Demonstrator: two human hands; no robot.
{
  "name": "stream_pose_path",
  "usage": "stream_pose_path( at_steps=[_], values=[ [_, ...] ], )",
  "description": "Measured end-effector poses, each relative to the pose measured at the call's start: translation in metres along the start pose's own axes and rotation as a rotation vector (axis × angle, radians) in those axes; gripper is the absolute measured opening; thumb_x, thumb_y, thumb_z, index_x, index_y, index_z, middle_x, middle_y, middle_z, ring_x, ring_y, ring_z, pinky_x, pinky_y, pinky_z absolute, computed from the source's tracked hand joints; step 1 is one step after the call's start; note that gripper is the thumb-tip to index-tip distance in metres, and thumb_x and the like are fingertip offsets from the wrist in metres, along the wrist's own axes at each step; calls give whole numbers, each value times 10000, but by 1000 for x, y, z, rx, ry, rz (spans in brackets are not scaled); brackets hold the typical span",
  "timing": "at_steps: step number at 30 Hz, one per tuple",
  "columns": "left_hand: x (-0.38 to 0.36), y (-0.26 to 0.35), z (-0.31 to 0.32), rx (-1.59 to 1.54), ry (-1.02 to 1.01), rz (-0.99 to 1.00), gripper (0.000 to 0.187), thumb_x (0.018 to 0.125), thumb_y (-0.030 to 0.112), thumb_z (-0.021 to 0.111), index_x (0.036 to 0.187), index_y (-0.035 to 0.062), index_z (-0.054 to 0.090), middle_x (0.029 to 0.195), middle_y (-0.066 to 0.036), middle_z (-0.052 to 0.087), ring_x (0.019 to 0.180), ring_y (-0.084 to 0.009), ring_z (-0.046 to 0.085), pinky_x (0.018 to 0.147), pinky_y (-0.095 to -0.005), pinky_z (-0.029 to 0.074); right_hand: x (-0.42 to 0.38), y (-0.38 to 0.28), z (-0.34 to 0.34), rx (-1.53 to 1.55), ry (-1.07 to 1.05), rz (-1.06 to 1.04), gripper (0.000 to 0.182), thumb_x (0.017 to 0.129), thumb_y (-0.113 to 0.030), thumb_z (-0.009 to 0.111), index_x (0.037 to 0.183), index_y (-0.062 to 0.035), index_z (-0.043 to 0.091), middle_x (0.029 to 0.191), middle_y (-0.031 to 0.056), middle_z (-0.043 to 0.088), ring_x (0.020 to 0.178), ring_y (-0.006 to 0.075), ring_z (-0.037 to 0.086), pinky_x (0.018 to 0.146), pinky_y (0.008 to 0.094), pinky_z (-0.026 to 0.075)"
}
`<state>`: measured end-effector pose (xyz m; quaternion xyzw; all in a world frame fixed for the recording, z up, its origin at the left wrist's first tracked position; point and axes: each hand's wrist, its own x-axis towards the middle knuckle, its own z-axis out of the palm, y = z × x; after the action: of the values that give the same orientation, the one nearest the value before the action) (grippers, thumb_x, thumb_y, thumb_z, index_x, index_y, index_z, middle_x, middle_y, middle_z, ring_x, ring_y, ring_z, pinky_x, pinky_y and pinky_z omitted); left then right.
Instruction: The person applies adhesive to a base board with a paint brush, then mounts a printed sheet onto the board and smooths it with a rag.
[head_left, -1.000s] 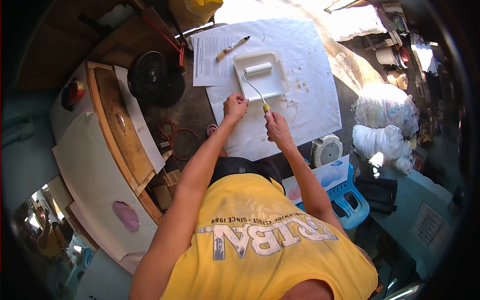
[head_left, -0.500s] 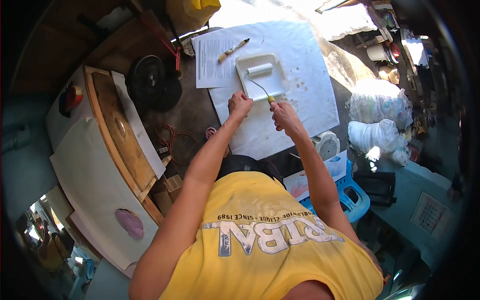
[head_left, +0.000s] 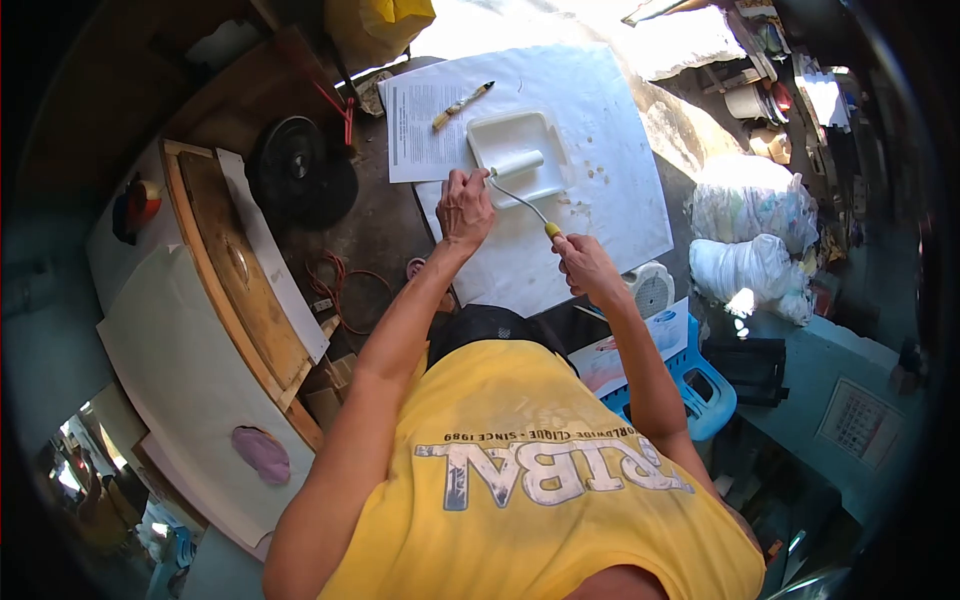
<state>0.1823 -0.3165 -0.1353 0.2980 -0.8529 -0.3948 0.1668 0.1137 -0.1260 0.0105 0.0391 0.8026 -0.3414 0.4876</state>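
Note:
A small white paint roller (head_left: 518, 164) lies tilted over the lower part of a white tray (head_left: 555, 133). Its bent wire frame leads to a yellow-green handle, which my right hand (head_left: 588, 265) grips with its fingers wrapped round. My left hand (head_left: 465, 208) is at the tray's lower left corner, its fingers bent close to the wire and the roller's left end; what they pinch, if anything, is too small to make out. Above and to the left, a brush (head_left: 463, 106) rests on a printed sheet (head_left: 421, 128).
White sheeting (head_left: 625, 160) lies under the tray. To the left are a round black object (head_left: 292, 158), an orange cord (head_left: 340, 285) and a wooden-framed cabinet (head_left: 235, 270). Plastic bags (head_left: 750, 205), a small fan (head_left: 650, 290) and a blue stool (head_left: 708, 395) are at the right.
The roller has moved down in the tray. My right hand has shifted down and slightly right with the handle. My left hand has moved left and up beside the roller's end.

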Motion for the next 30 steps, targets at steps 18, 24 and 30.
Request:
stream_pose_path(
  at_steps=[18,24,30],
  values=[
    [40,-13,-10,378,-167,532,577,816,16,589,1290,311,734,1133,-96,488,1092,-287,492,816,-473,384,-5,11,-2,-258,189,-169,487,1071,-360,476,976,80,662,728,258,664,643,382,666,654,497,512],
    [44,-13,-9,450,-231,492,582,829,33,591,1311,331,724,1162,-90,481,1109,-290,484,846,-487,393,-14,5,-2,-352,218,-218,485,1066,-351,480,950,84,659,805,305,680,777,484,672,730,532,506],
    [53,-10,-7,368,-208,202,539,806,44,605,1268,286,737,1127,-98,475,1098,-305,479,837,-501,418,-25,3,-7,-366,240,-191,467,1058,-345,490,945,77,655,885,323,683,868,510,666,782,561,491]
  ],
)
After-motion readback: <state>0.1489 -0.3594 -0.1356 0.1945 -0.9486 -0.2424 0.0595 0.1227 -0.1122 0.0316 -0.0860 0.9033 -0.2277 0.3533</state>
